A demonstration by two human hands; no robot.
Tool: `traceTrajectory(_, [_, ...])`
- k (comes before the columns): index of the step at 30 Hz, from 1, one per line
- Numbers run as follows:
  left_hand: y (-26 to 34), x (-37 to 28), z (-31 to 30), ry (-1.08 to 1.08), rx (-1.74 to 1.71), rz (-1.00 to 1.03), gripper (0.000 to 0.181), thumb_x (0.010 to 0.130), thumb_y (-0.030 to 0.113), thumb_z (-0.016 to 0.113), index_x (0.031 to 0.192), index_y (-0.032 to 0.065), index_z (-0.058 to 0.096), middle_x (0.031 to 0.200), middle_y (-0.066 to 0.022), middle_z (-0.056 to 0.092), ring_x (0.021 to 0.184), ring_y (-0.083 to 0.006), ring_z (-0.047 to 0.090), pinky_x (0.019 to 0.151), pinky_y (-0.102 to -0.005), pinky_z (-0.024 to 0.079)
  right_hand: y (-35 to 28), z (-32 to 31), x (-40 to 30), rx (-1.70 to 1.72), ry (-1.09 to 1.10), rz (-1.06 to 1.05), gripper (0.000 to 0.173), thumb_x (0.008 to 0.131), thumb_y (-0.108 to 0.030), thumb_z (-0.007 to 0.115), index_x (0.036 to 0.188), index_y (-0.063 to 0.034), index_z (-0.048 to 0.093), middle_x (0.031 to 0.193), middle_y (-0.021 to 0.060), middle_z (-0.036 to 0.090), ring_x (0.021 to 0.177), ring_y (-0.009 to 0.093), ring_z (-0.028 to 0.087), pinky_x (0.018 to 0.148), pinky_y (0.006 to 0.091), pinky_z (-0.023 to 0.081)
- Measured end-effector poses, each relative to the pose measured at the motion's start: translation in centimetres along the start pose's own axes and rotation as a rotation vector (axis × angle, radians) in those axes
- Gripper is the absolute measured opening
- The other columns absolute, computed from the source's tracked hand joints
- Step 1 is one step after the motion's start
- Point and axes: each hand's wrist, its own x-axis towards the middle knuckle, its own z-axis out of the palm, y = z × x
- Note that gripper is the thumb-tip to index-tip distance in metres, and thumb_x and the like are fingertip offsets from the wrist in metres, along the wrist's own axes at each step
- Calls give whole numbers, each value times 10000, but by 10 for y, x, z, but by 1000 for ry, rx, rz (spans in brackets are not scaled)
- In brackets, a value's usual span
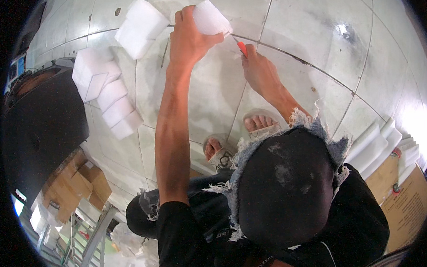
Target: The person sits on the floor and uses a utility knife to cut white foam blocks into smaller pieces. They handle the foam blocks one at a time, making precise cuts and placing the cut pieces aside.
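At the top centre my left hand (192, 37) grips a white foam block (211, 18) above the tiled floor, its thumb along the lower edge. To the right, my right hand (260, 66) is closed around a cutter knife with an orange handle (242, 48); its thin blade meets the block's lower right corner. More white foam blocks (141, 28) rest just left of my left hand. A curved row of further foam blocks (115, 98) lies on the floor at the left, pressed against one another.
A large black object (47, 118) stands at the far left, with an opened cardboard box (72, 184) and a metal frame (92, 240) below it. White foam sheets (372, 145) and a printed cardboard box (406, 204) are at the right. My sandalled feet are on the tiles.
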Motion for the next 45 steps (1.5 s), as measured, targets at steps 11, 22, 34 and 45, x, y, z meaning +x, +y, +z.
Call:
traceTrajectory(11, [4, 3, 3, 5, -15, 14, 915, 633, 397, 841, 1335, -12, 418, 1259, -234, 528, 1143, -396, 567, 926, -477, 497, 9, 6, 18, -40, -5, -4, 190, 1023, -209, 431, 1119, -46, 415, 880, 271, 655, 796, 471, 650, 666, 559, 512])
traceTrajectory(22, [-39, 56, -13, -160, -515, -339, 1067, 705, 433, 821, 1491, -29, 267, 1275, -234, 560, 896, -272, 689, 624, -355, 592, -31, -22, 2, -30, 13, 5, 229, 997, -194, 480, 1106, 1, 431, 857, 256, 666, 784, 468, 637, 677, 554, 476])
traceTrajectory(34, [-29, 54, 15, -168, -688, -478, 810, 894, 414, 661, 1435, -22, 246, 1266, -252, 528, 934, -354, 682, 718, -434, 630, -27, -26, 13, -61, -26, 31, 225, 983, -174, 486, 1103, 7, 428, 825, 269, 660, 748, 472, 654, 661, 552, 512])
traceTrajectory(45, [-31, 57, 12, -165, -683, -478, 760, 923, 395, 627, 1438, -6, 240, 1280, -246, 515, 1006, -349, 658, 724, -444, 632, 0, 2, 15, -26, 57, -79, 203, 976, -139, 494, 1095, 7, 419, 839, 263, 655, 742, 461, 646, 629, 529, 505])
